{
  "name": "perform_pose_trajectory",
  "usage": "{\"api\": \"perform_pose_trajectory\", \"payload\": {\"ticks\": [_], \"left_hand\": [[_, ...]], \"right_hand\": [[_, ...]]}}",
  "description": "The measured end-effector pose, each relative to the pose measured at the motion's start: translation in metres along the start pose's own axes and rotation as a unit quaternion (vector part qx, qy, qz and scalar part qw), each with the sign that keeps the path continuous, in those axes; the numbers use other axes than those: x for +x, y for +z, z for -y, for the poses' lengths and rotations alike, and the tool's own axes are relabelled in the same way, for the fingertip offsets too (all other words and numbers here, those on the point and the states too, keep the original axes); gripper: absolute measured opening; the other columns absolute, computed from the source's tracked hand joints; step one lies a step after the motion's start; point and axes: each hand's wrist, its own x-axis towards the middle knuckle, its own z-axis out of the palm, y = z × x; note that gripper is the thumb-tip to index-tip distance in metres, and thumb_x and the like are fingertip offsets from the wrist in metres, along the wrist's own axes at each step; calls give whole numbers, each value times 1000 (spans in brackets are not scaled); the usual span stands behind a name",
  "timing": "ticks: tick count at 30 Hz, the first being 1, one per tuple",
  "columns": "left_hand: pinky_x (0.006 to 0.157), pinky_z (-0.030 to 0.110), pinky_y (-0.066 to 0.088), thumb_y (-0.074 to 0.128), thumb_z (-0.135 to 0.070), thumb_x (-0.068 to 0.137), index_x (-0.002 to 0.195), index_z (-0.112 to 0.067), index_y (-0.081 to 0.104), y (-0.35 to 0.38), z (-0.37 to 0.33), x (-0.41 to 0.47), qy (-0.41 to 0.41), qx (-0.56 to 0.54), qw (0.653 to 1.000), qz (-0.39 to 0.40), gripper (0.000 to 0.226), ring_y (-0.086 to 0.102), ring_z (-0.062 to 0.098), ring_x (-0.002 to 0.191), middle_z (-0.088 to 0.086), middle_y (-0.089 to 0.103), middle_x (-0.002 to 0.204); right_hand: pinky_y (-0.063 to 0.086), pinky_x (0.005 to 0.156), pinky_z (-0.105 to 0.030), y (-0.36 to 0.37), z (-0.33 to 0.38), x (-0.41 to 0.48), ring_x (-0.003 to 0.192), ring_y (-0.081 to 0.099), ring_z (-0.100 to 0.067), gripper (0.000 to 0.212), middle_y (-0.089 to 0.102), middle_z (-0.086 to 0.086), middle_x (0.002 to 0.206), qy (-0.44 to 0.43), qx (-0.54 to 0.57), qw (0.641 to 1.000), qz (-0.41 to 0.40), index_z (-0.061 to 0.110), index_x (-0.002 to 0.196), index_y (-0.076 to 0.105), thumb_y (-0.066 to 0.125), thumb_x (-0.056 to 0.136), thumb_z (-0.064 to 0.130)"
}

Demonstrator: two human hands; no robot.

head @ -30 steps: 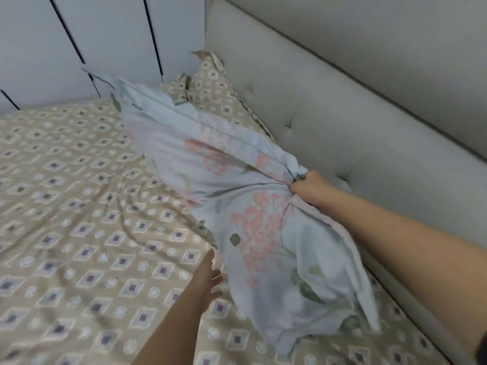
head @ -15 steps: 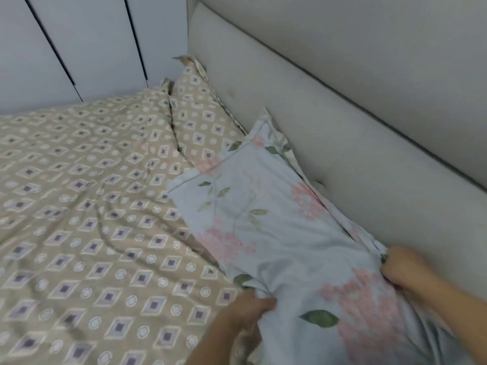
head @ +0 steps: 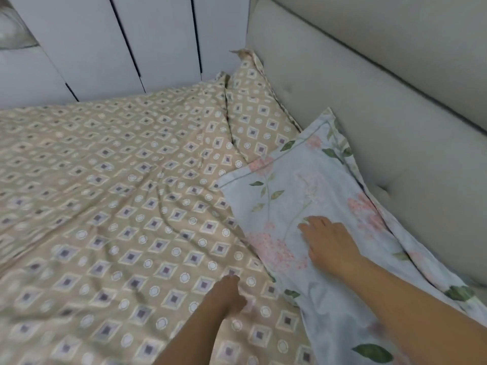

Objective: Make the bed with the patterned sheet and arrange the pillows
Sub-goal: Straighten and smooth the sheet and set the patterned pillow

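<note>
Head view: we see our right hand [head: 325, 241] lying flat on the pale blue fabric pillow printed with pink flowers and green leaves [head: 290, 185]. Its fingers [head: 307, 227] are straight and a little apart, palm down, pressing the cover near the pillow's middle and gripping nothing. Our left hand [head: 226, 293] reaches onto the beige cotton sheet patterned with grey diamonds and white circles [head: 105, 180], just beside the floral pillow's near long side. Its fingers are drawn together with the tips on the cloth. Motion blur hides whether they pinch a fold or only touch it, so we cannot tell.

The floral pillow lies flat along the head edge of the bed, its far long side against the cream padded headboard [head: 369, 114], its loose border wrinkled there. Beyond it, in the far corner of the bed, a second pillow in the same beige diamond fabric [head: 258, 119] leans on the headboard, touching the floral pillow's far end. The sheet covers the mattress with shallow creases running from its middle towards our left hand. White wardrobe doors with dark gaps [head: 145, 35] stand along the bed's far edge.
</note>
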Motion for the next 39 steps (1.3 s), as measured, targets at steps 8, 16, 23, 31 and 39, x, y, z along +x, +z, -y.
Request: {"api": "perform_pose_trajectory", "payload": {"ticks": [8, 16, 23, 31, 39], "left_hand": [[113, 44, 29, 43, -32, 97, 153, -27, 4, -41, 118, 6, -42, 122, 986, -103, 68, 1, 23, 148, 1, -8, 161], [119, 43, 16, 39, -40, 98, 151, -30, 3, -88, 165, 74, -10, 120, 970, -211, 65, -7, 24, 148, 2, -10, 160], [118, 51, 6, 32, -42, 100, 152, -29, -3, -121, 173, 123, -19, 146, 961, -236, 64, -15, 28, 147, 5, -19, 159], [110, 66, 11, 41, -50, 94, 149, -39, -10, -148, 152, 156, -46, 166, 970, -171, 76, -20, 35, 144, 9, -25, 157], [105, 73, 8, 60, -64, 77, 145, -46, -14, -173, 60, 212, 5, 156, 982, -107, 103, -26, 41, 140, 5, -31, 154]], "right_hand": [[32, 110, -35, 27, 142, 79, 138, 31, -23, 58, 20, -5, 156, -114, 197, 965, 128, 18, 151, 19, 36, 97, 7], [18, 116, -39, 59, 200, 190, 142, 16, -33, 55, 17, -19, 153, 18, 239, 966, 101, 5, 144, 24, 37, 97, 30], [37, 96, -42, 51, 180, 233, 129, 38, -38, 59, 32, -23, 144, 252, 403, 879, -43, 4, 146, 20, 45, 92, 14], [42, 71, -26, -14, 136, 299, 92, 59, -26, 15, 60, -13, 95, 217, 263, 936, 84, 2, 90, 58, 45, 91, 10], [38, 96, -44, -62, 69, 343, 125, 36, -31, 40, 35, -12, 138, 172, 80, 977, -96, 16, 131, 40, 48, 93, 21]]}}
